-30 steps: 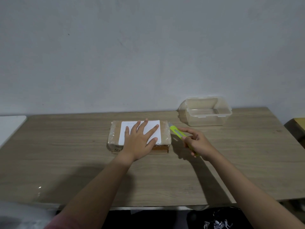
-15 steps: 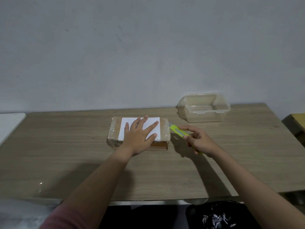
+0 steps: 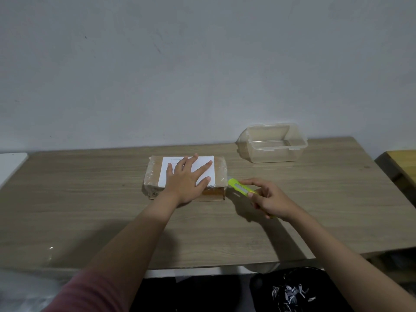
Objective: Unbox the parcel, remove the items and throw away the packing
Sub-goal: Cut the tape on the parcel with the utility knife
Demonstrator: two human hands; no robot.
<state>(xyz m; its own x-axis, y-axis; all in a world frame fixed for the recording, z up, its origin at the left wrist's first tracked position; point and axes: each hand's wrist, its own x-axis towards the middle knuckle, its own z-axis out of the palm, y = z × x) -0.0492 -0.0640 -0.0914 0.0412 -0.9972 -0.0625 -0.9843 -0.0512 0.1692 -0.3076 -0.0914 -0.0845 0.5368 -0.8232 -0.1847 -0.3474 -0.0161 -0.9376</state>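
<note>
Your left hand lies flat on the taped parcel at table centre while your right hand grips the yellow cutter at its 3 o'clock edge; a slip could nick your spread fingers.

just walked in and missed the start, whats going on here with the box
A person is starting to open a taped cardboard parcel on the wooden table. The left hand lies flat on its white label, holding it down. The right hand grips a yellow-green utility knife, tip at the parcel's right end. The parcel looks unopened. A clear plastic container stands behind.
</note>
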